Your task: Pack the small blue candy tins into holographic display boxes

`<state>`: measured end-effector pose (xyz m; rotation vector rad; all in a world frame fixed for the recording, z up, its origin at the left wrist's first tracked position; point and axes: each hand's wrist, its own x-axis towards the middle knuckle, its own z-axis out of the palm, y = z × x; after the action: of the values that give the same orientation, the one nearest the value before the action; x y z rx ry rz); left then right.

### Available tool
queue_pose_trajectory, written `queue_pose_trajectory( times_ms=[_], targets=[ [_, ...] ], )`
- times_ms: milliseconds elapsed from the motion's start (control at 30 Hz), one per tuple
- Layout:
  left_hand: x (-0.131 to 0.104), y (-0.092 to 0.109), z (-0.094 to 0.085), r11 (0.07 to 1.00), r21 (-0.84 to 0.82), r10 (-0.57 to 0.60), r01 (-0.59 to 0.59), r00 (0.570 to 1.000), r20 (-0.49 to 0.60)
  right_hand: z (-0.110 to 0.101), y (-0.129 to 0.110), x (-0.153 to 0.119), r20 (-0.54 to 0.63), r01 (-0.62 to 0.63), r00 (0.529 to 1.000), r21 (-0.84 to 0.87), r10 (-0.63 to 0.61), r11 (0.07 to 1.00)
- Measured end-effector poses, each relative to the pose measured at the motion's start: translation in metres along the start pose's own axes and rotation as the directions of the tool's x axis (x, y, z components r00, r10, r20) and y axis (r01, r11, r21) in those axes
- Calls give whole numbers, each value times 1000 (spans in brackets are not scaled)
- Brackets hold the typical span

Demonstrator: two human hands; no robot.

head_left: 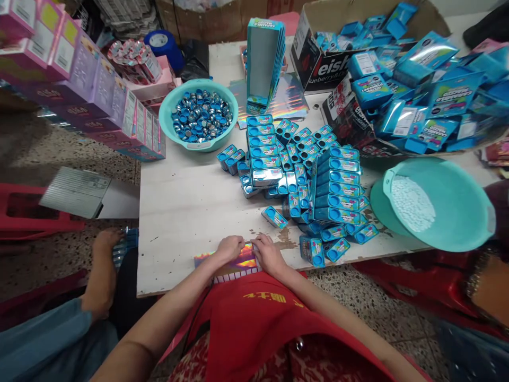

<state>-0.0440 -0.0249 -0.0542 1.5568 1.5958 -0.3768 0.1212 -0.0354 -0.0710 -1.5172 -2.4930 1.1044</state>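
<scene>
A shiny holographic sheet (247, 261) lies at the table's front edge, with a row of white tabs (234, 276) along its near side. My left hand (229, 249) is closed, its fingertips pinching the sheet's far edge. Close beside it, my right hand (270, 255) is closed at the sheet's right end, thumb and fingers together. The exact grip of the fingertips is too small to make out. Just beyond the hands, a single blue tin (274, 217) lies on the table. Behind it spread many blue tins (293, 204), some lined up in stacked rows.
A turquoise basin (165, 127) holds blue and silver caps. Another basin (461, 212) on the right holds white pellets. Cartons (342, 114) overflow with blue packs. Upright blue display boxes (260, 61) stand at the back. Pink and purple boxes (95, 95) line the left; another person's hand (106, 239) is below.
</scene>
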Motion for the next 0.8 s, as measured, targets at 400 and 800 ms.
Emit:
queue_pose_trajectory(
  times_ms=[400,800],
  targets=[
    [8,1,6,994,-60,-94,91,994,-63,-13,-6,-3,139,166,980,-195,-140,967],
    [-22,19,-17,581,-744,286,-330,939,-193,-84,-20,-3,-94,-87,981,576,172,813]
  ],
)
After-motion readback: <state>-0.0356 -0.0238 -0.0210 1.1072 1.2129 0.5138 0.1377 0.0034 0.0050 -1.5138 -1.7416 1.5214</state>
